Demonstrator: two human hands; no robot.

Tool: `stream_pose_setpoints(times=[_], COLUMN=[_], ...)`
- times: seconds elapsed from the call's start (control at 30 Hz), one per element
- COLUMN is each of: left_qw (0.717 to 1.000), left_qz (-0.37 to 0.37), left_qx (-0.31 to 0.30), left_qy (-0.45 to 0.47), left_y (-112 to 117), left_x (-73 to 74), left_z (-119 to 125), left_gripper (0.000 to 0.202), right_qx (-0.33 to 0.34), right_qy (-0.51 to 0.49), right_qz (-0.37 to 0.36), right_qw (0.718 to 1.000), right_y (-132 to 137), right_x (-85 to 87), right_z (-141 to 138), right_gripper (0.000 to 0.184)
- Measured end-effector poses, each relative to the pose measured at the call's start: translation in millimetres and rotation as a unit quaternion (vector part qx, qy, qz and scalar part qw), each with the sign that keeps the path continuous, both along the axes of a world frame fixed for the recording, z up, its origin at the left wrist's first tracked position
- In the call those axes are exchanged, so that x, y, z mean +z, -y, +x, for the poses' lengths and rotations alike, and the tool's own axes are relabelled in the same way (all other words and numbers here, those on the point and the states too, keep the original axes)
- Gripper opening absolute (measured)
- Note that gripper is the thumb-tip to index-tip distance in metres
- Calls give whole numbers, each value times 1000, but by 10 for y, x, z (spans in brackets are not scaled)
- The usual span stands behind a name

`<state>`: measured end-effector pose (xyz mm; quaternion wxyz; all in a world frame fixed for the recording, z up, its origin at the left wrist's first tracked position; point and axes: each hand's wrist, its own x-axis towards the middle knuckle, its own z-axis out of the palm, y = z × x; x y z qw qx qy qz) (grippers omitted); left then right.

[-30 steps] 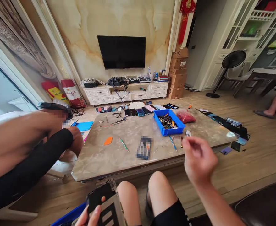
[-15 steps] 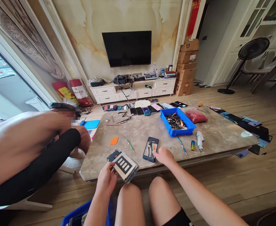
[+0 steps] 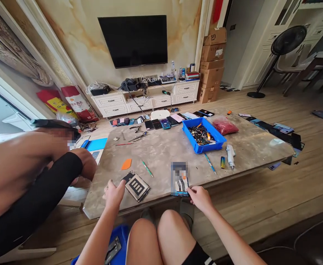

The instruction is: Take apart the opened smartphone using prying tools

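Observation:
My left hand (image 3: 114, 194) rests open on the marble table top (image 3: 156, 158), its fingertips beside a flat phone part with a black-and-white striped pattern (image 3: 136, 187). That part lies flat, with a dark corner close to my fingers. My right hand (image 3: 201, 197) grips the lower right edge of a phone (image 3: 179, 179) lying on the table. Blurring hides most of the phone's upper half. An orange plastic pick (image 3: 126, 164) and a green-handled tool (image 3: 147, 168) lie beyond my left hand.
A co-worker (image 3: 34, 165) in a black sleeve crouches at the table's left end. A blue tray of small parts (image 3: 202, 147), a lighter (image 3: 222, 162) and several phones sit on the table. A blue bin (image 3: 120, 239) stands between my arms, below the table edge.
The striped part has left my left hand and now lies on the table. My right hand has shifted the phone slightly right and turned it more upright. The view has tilted upward.

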<state>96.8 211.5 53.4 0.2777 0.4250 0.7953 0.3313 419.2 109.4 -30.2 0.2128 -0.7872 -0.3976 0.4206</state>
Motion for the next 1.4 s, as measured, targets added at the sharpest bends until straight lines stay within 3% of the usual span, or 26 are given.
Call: stream_pose_setpoints(times=[0.07,0.17,0.3,0.43,0.53,0.67,0.73,0.9,1.13,1.27,1.4], left_qw=[1000,994,957,889,829,740,716,699,689,696,687], left_qz=[9,8,-44,-130,-160,-161,-144,-78,-39,-31,-19], left_qx=[-12,-84,-160,-123,-98,-128,-128,-96,-94,-98,-111], left_qy=[-2,68,239,421,527,641,671,704,717,710,718], left_y=[87,273,560,790,893,1023,1116,1402,1658,1731,1780], left_x=[76,167,178,64,48,265,422,704,866,925,938], left_z=[42,252,714,1122,1297,1341,1307,1164,1039,1054,1044], left_gripper=[44,26,13,30,39,59,63,56,61,64,65], right_qx=[-33,-78,-108,-104,-78,-12,24,31,75,68,50], right_qy=[-77,-162,-221,-244,-254,-263,-257,-158,100,143,134], right_qz=[32,83,153,222,259,271,268,307,445,474,475], right_qw=[996,980,957,938,929,926,928,938,887,866,868], right_y=[26,43,100,254,430,669,773,1042,1442,1466,1446], right_x=[-63,-73,108,411,645,945,1068,1211,1286,1337,1383], right_z=[-46,-83,-59,-89,-196,-372,-441,-601,-990,-1122,-1128], right_gripper=[33,31,35,53,64,57,52,39,77,84,81])
